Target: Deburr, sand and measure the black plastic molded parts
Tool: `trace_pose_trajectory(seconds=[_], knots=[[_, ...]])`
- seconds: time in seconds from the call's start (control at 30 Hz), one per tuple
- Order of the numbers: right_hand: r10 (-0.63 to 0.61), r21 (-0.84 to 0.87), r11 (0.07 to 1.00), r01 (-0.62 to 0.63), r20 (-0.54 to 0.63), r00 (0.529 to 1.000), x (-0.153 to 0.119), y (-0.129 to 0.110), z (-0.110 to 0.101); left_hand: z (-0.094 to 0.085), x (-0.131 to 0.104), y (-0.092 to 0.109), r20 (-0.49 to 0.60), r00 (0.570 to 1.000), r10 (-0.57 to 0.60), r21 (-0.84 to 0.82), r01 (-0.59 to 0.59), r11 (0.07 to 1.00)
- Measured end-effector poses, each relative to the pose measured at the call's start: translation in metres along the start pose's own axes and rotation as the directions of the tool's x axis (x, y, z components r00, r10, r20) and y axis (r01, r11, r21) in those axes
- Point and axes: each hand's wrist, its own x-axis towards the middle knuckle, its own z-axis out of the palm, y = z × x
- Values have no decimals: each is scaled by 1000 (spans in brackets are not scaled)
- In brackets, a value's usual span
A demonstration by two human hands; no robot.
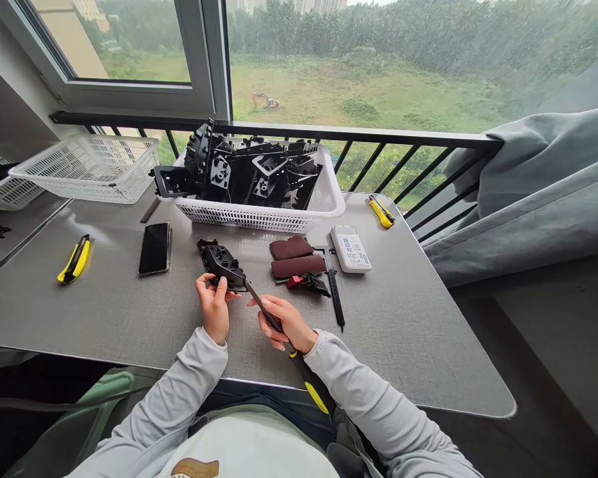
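A black moulded plastic part (222, 263) is gripped at its near edge by my left hand (215, 309), thumb on top. My right hand (286, 323) wraps around the metal blade of a file (265, 307), whose black and yellow handle points back under my right forearm. The file's tip meets the right-hand corner of the plastic part. Just right of my hands lie brown sanding pads (298, 267), with a small black and red item (309, 283) against them. A black caliper (335, 292) rests beside the pads.
Behind my hands a white plastic basket (259, 216) is heaped with black plastic parts (264, 176). A phone (154, 249) and a yellow utility knife (74, 259) lie left. Right are a white box (351, 249) and another yellow knife (381, 212). More white baskets (92, 166) stand far left.
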Motion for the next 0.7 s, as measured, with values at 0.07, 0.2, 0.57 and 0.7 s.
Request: trace_pose_trajectory(seconds=[0.07, 0.2, 0.57, 0.7], knots=[[-4, 11, 1000, 4, 8, 1000, -1, 0, 1, 1, -1, 0, 12, 1000, 15, -1, -15, 1000], [-4, 36, 999, 3, 26, 1000, -2, -2, 1, 2, -2, -1, 28, 997, 67, 53, -69, 996], [-16, 44, 999, 15, 14, 1000, -1, -3, 1, 0, -2, 2, 34, 995, 95, -8, -94, 996], [-7, 35, 999, 6, 32, 999, -2, -4, 2, 1, -5, 2, 118, 988, 103, -18, -102, 995]])
